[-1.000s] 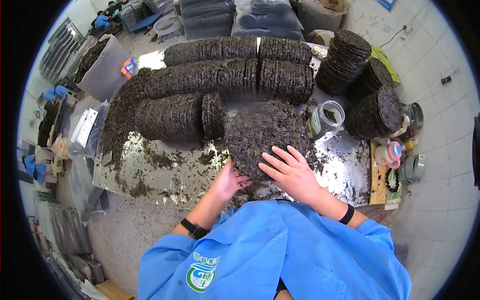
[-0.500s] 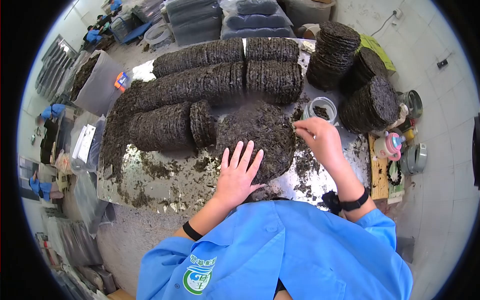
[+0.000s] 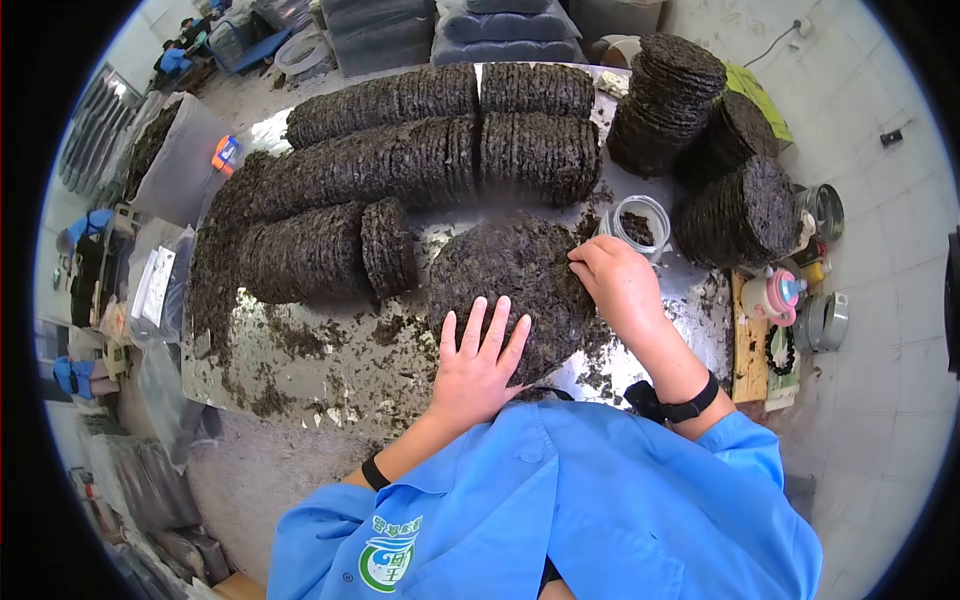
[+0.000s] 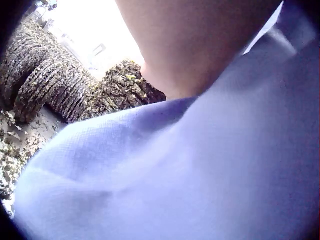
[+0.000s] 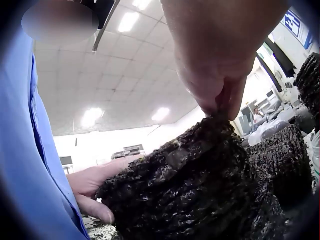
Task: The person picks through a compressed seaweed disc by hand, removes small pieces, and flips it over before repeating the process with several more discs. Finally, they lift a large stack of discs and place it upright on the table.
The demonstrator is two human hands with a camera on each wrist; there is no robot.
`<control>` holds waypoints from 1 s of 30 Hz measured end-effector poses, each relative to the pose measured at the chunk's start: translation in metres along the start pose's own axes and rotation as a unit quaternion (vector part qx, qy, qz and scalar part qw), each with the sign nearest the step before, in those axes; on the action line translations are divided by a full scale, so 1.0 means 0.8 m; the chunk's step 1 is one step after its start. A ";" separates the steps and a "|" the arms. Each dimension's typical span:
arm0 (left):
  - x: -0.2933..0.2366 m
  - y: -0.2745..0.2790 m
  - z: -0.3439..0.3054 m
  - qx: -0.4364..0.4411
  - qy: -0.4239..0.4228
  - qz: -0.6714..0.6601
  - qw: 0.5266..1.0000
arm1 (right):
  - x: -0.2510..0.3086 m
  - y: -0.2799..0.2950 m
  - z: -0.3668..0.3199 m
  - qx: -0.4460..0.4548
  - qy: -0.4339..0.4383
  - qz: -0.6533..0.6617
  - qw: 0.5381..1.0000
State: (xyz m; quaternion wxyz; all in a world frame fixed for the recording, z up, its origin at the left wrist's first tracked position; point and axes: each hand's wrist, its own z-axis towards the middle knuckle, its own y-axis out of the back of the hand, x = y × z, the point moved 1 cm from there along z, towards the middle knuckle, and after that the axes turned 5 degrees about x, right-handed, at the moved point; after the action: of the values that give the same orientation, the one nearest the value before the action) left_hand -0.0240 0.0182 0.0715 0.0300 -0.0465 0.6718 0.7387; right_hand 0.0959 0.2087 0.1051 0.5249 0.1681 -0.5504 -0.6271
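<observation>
A round stack of dark, dried seaweed-like sheets lies near the table's front edge. My left hand rests on its near side, fingers straight and spread; in the right wrist view the left hand lies on the stack with its thumb at the side. My right hand has its fingertips together at the stack's right edge; the right wrist view shows this hand pinching at the top rim. Whether a loose bit is between the fingertips cannot be told. Sleeve and arm fill most of the left wrist view.
Long rows of dark discs lie behind, with shorter rolls at left. Upright stacks stand at right, beside a clear jar holding dark bits. A pink-and-white bottle stands at the right edge. Crumbs litter the metal table.
My left hand has moved from the stack's left side onto its near top. My right hand has lifted off the top and come to the right edge, its fingertips now together.
</observation>
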 end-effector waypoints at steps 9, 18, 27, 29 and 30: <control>0.007 0.005 0.005 0.001 -0.003 0.021 1.000 | -0.042 -0.007 0.002 -0.068 -0.115 0.244 0.961; 0.019 0.035 0.008 0.012 -0.046 -0.036 0.998 | -0.211 -0.022 -0.011 -0.078 -0.147 -0.120 0.979; 0.027 0.061 0.002 -0.051 -0.050 -0.108 0.992 | 0.004 -0.001 -0.043 0.002 -0.079 0.294 0.953; 0.040 0.075 0.003 -0.131 -0.047 -0.147 0.979 | 0.013 -0.003 -0.049 0.051 -0.050 0.210 0.975; 0.051 0.072 -0.001 -0.154 -0.038 -0.213 0.964 | 0.016 -0.004 -0.052 0.049 -0.047 0.209 0.976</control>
State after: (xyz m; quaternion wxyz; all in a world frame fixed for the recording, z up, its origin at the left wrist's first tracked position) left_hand -0.0709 0.0111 0.1239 0.2051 -0.1644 0.5228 0.8109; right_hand 0.1218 0.1762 0.0930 0.6090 0.0450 -0.6275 -0.4831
